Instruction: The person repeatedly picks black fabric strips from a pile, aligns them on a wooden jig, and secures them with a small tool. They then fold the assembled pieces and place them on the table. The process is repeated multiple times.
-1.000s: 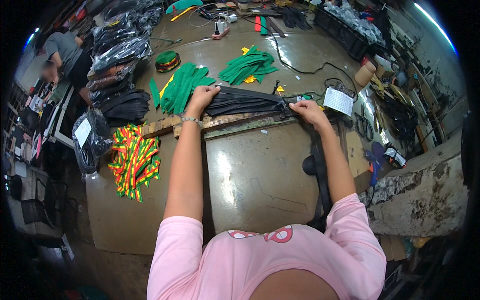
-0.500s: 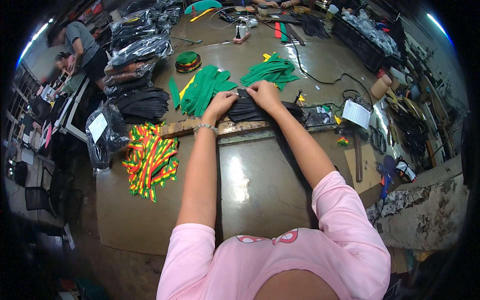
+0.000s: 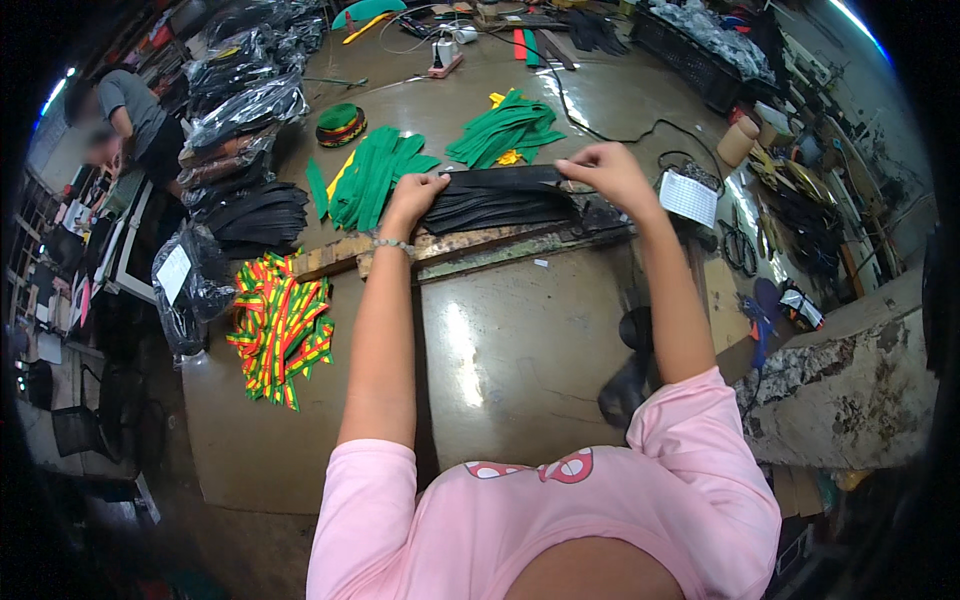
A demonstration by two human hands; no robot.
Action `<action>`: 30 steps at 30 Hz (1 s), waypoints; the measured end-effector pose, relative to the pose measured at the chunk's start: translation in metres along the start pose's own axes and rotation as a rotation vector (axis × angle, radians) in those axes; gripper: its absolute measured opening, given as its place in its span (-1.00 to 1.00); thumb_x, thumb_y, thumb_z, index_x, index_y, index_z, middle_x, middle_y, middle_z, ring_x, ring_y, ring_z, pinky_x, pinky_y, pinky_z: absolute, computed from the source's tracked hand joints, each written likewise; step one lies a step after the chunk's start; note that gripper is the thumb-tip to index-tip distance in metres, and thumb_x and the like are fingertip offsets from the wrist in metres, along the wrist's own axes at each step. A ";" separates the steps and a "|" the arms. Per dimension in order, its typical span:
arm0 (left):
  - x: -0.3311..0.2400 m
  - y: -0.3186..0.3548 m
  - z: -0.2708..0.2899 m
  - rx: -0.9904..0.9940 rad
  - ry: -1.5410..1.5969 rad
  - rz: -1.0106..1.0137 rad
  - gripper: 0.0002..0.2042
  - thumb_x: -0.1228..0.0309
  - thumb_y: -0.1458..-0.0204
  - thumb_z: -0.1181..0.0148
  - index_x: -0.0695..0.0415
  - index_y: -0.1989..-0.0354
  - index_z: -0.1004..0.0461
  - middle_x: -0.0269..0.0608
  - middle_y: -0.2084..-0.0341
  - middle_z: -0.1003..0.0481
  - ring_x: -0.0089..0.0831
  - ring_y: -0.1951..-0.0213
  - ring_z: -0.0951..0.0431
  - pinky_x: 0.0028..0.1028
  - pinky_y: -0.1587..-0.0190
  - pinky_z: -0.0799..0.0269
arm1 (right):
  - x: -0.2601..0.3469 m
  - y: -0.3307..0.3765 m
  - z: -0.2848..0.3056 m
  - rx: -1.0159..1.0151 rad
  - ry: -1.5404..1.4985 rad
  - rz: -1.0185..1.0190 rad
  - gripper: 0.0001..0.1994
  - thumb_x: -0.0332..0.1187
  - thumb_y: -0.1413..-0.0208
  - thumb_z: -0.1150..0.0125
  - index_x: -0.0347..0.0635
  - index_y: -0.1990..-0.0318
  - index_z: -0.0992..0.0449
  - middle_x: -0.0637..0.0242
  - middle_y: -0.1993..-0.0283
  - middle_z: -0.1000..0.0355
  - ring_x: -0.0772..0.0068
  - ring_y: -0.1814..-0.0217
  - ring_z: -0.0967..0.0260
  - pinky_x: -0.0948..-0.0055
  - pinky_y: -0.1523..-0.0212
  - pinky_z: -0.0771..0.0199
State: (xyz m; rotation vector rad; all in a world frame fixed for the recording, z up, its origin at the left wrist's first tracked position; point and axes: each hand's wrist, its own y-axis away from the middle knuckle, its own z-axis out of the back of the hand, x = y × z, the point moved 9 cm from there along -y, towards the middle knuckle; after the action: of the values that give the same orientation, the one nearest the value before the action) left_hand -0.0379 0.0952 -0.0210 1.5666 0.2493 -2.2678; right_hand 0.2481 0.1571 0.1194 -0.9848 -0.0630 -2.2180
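A black fabric strap [image 3: 505, 177] is drawn out nearly straight between my hands. My left hand [image 3: 413, 200] pinches it at one end, thumb against fingers, and a dark length runs down beside that forearm. At the other end my right hand [image 3: 610, 178] grips it between thumb and forefinger. A pile of black strips [image 3: 500, 210] lies just under the stretched strap. More black band hangs blurred below my right forearm. Next to my left hand lies a heap of green strips [image 3: 378, 185]; a second green heap [image 3: 508, 130] sits beyond the strap.
A worn wooden bar [image 3: 345, 252] crosses the table in front of the strips. Red, yellow and green striped pieces [image 3: 285, 325] are heaped at left, below a hat [image 3: 341, 124]. Plastic-wrapped bundles [image 3: 250, 100] stack along the left edge. Scissors [image 3: 738, 248] and a paper sheet [image 3: 688, 198] lie right.
My hands were close together over the black strips; now they are far apart, the right one moved rightward, with the strap stretched between them. The band by my right forearm has swung and blurred.
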 end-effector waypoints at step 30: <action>-0.025 0.027 0.002 0.188 0.205 -0.004 -0.73 0.36 0.02 -0.08 0.33 0.24 -0.46 -0.29 0.36 -0.47 -0.59 0.28 -0.38 -0.60 0.18 -0.27 | 0.044 -0.063 -0.140 -0.012 0.174 -0.047 -0.78 -0.23 0.09 -0.19 -0.13 0.33 -0.57 0.10 0.42 -0.48 0.10 0.34 -0.45 0.30 0.28 -0.42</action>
State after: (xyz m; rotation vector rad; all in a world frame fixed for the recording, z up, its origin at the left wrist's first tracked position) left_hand -0.0208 0.0750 0.0042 1.8987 0.0950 -2.1876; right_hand 0.0999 0.1362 0.0636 -0.8004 0.0060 -2.3401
